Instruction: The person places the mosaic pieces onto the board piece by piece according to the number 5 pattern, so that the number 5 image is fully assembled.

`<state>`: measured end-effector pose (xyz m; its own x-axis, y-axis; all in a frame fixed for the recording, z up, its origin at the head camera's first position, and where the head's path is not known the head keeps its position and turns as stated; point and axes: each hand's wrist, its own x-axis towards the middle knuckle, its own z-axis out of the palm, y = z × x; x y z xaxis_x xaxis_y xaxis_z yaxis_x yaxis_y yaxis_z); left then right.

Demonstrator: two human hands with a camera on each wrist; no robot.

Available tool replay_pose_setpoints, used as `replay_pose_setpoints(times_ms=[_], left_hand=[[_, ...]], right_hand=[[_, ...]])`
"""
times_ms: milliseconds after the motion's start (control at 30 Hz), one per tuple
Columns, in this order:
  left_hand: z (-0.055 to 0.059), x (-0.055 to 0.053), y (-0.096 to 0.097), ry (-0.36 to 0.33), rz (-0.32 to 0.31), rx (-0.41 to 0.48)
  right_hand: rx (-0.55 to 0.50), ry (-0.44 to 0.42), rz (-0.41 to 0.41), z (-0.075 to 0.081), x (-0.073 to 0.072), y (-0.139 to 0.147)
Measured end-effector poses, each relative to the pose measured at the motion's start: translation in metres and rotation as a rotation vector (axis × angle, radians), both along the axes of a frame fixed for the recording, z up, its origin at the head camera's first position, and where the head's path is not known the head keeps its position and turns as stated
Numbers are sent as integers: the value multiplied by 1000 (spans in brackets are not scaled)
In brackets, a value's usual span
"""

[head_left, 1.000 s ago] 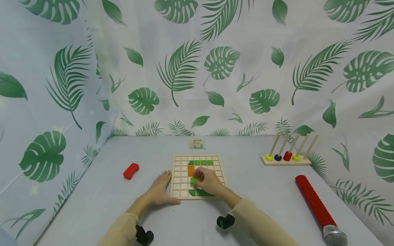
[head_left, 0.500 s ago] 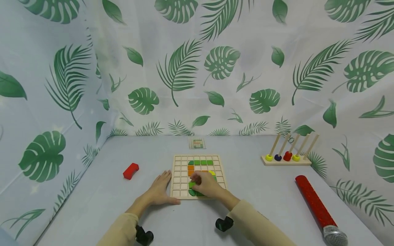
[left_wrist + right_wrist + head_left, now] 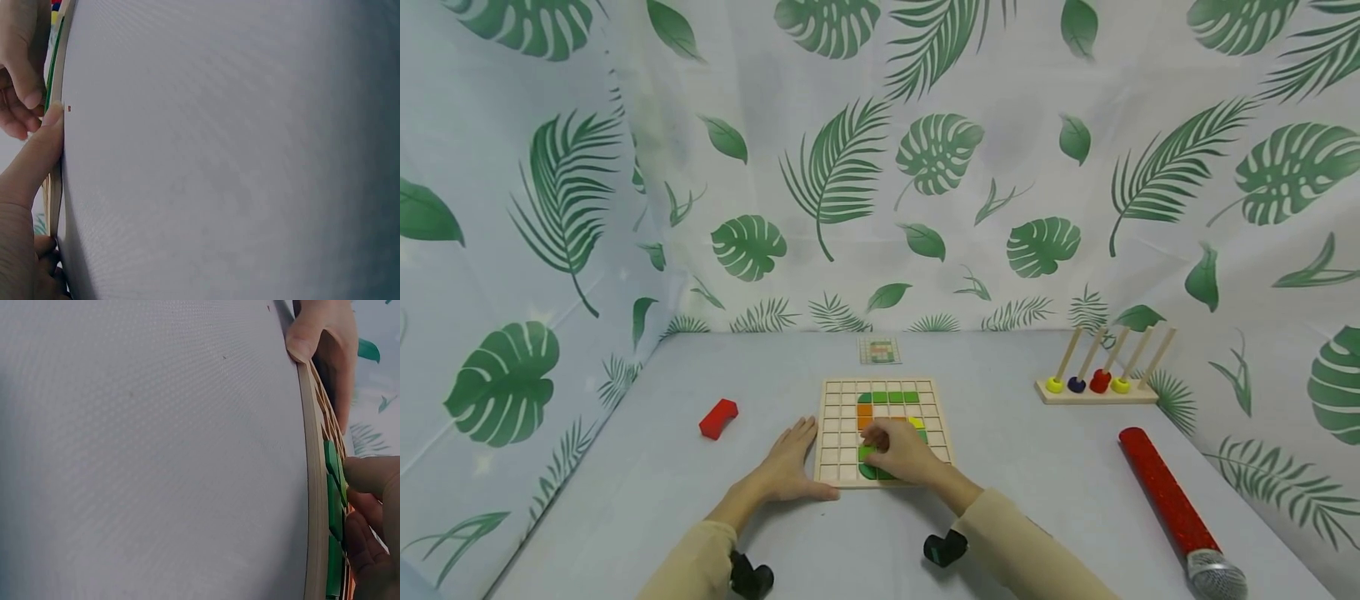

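Note:
A wooden grid board (image 3: 838,433) lies on the table, with green, orange and yellow tiles set in its cells. My left hand (image 3: 786,468) rests against the board's left side, fingers spread and thumb on the near edge. Over the lower middle of the grid, my right hand (image 3: 906,450) pinches a light green square tile (image 3: 865,454) just above the dark green bottom row. In the right wrist view, its fingertips (image 3: 359,472) are at the tiles beside the dark green pieces (image 3: 334,506). The right hand covers several cells of the board.
A small pattern card (image 3: 880,351) lies behind the board. To the left is a red block (image 3: 718,418). A wooden peg stand (image 3: 1097,397) with coloured beads stands at the back right, and a red microphone (image 3: 1176,500) lies nearer on the right.
From one second ago, my right hand has shifted slightly nearer and left with the light green tile, uncovering a yellow tile. Since half a second ago it has barely moved. My left hand stays put.

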<state>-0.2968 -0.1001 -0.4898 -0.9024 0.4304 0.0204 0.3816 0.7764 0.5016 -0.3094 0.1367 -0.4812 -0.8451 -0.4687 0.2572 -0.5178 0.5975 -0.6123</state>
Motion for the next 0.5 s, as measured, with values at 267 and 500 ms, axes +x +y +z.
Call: replay_pose_setpoints(times_ms=[267,500], left_hand=[[-5,0,0,-2,1,-11],[-3,0,1,1,10,2]], right_hand=[[-129,-52,-39,6,6,4],[-205,-48,-106,11,4,19]])
